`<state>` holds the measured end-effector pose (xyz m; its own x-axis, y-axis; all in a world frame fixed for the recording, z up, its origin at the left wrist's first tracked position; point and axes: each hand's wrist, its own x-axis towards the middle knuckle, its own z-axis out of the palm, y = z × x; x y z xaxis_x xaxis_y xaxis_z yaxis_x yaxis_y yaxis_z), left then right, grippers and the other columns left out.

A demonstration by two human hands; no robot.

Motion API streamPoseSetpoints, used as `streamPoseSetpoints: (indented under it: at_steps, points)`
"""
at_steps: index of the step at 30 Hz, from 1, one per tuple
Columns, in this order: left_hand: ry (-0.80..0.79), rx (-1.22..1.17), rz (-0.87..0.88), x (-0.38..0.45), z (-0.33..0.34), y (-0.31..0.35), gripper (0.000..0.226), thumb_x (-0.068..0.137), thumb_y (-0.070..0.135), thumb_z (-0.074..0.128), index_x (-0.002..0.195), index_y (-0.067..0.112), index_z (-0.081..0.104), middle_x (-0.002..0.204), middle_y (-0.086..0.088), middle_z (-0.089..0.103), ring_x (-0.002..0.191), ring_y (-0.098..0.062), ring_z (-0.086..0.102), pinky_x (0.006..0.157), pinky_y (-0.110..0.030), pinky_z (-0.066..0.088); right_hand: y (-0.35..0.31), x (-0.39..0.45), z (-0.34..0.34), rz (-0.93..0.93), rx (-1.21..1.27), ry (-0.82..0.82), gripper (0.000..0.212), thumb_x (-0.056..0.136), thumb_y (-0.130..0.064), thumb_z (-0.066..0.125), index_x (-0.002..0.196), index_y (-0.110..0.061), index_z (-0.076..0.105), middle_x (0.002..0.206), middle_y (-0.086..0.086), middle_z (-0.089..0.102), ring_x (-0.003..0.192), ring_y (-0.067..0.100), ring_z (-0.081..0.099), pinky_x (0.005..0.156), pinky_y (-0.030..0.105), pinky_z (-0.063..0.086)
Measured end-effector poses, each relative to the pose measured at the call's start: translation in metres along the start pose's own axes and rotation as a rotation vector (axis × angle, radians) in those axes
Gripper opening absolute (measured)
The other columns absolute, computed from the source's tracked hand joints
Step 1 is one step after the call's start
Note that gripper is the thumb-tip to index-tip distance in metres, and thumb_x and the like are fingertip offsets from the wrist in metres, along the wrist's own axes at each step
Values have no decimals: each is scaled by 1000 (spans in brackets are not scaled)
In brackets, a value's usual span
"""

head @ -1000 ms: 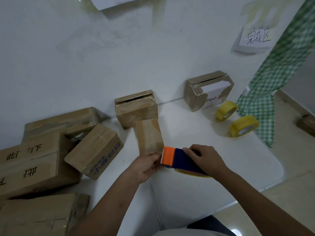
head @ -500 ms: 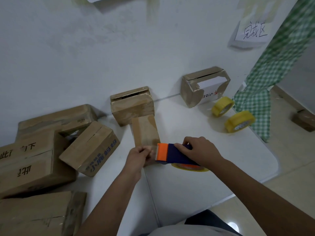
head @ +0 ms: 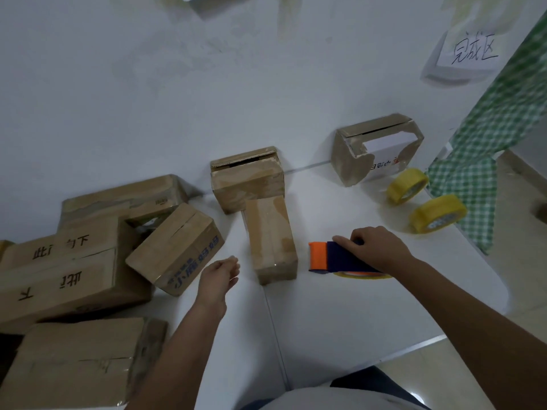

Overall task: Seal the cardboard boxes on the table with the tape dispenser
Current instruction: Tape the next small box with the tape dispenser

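A small narrow cardboard box [head: 270, 239] lies on the white table [head: 340, 315] in the middle, with shiny tape along its top. My right hand [head: 377, 247] grips the orange and dark blue tape dispenser [head: 328, 257], which rests on the table just right of the box, apart from it. My left hand [head: 219, 273] hovers left of the box with loosely curled fingers, holding nothing and touching nothing.
Several larger cardboard boxes [head: 174, 250] are piled at the left. Two more boxes [head: 247, 179] [head: 376, 153] stand against the wall. Two yellow tape rolls [head: 407, 186] [head: 438, 214] lie at the right near a green checked cloth [head: 488, 143]. The table's edge runs at lower right.
The dispenser has come off the small box's near end and moved right onto the table. My left hand has let go of the box and drawn back to the left.
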<state>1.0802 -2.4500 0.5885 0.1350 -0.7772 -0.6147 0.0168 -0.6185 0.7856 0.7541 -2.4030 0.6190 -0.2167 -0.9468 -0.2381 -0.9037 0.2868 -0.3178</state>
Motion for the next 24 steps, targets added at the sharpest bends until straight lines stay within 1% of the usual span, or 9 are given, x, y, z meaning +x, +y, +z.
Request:
streamPoseSetpoints:
  at_steps: [3, 5, 8, 10, 12, 15, 17, 22, 24]
  points:
    - [11, 57, -2, -1, 6, -9, 8, 93, 17, 68, 98, 10, 66, 102, -6, 64, 88, -13, 60, 84, -30, 47, -2, 5, 6, 8, -37, 13, 57, 85, -75, 38, 69, -25, 61, 67, -5, 60, 65, 13, 58, 58, 29, 44]
    - [23, 100, -28, -1, 10, -13, 24, 90, 22, 72, 107, 8, 63, 104, -6, 61, 91, -15, 57, 88, -33, 47, -3, 7, 9, 10, -48, 13, 57, 84, -76, 39, 70, -25, 62, 68, -5, 61, 65, 13, 58, 57, 28, 43]
    - [41, 136, -63, 1, 15, -15, 44, 86, 27, 77, 119, 7, 57, 116, -6, 58, 110, -23, 54, 101, -37, 44, -4, 10, 12, -6, -57, 18, 56, 84, -76, 39, 70, -26, 61, 66, -7, 60, 62, 10, 57, 53, 26, 39]
    - [49, 150, -87, 1, 19, -15, 53, 84, 31, 78, 124, 6, 53, 120, -10, 57, 116, -28, 52, 96, -35, 41, -4, 12, 13, -16, -64, 18, 54, 85, -75, 39, 69, -28, 59, 66, -8, 59, 62, 9, 56, 52, 25, 37]
    - [59, 164, -84, 1, 24, -15, 56, 83, 33, 79, 123, 6, 52, 117, -17, 56, 112, -31, 52, 91, -36, 40, -3, 13, 12, -19, -67, 13, 53, 85, -75, 39, 70, -28, 60, 67, -8, 59, 62, 9, 57, 53, 25, 38]
    - [66, 164, -79, 3, 28, -14, 55, 80, 36, 81, 118, 14, 47, 104, 3, 50, 102, -19, 46, 88, -33, 35, -1, 17, 11, -17, -66, 11, 54, 85, -74, 40, 72, -27, 62, 68, -6, 61, 64, 11, 58, 57, 27, 43]
    - [67, 156, -84, 5, 31, -15, 55, 79, 36, 82, 116, 16, 46, 95, 9, 46, 98, -17, 45, 87, -33, 34, 1, 20, 10, -18, -72, 5, 54, 85, -74, 40, 73, -26, 63, 69, -6, 61, 65, 11, 58, 58, 27, 44]
    - [74, 125, -81, 8, 36, -17, 51, 81, 31, 81, 114, 15, 46, 92, 8, 45, 87, -13, 46, 83, -31, 34, 3, 27, 12, -24, -86, -21, 56, 85, -74, 39, 77, -25, 64, 72, -5, 63, 68, 12, 60, 63, 29, 49]
    - [85, 131, -65, 9, 37, -19, 48, 82, 27, 81, 112, 13, 46, 91, 4, 47, 80, -9, 47, 77, -30, 36, 4, 29, 12, -22, -92, -35, 56, 85, -75, 39, 77, -25, 64, 73, -4, 64, 69, 13, 60, 64, 29, 49]
